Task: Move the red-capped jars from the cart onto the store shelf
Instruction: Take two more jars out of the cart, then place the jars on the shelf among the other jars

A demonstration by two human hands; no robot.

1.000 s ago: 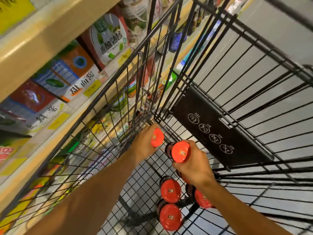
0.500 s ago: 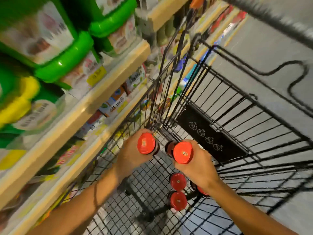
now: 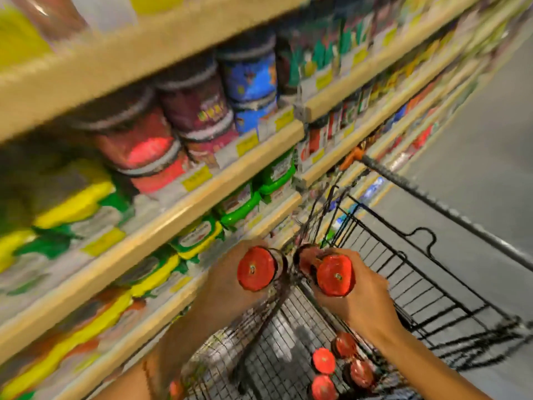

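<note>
Stocked store shelves (image 3: pixel 202 197) are seen beyond the left hand (image 3: pixel 230 287), which is wrapped around one red-capped jar (image 3: pixel 256 268). A second jar (image 3: pixel 336 275) is gripped by the right hand (image 3: pixel 360 301). Below the hands, four jars (image 3: pixel 324 360) are left in the cart (image 3: pixel 427 284).

Your two arms reach in from the bottom edge, bare from forearm to fingertip, with no sleeve in sight. Your left hand (image 3: pixel 230 281) and right hand (image 3: pixel 360 301) carry no glove, ring or watch; motion blur softens both.
</note>
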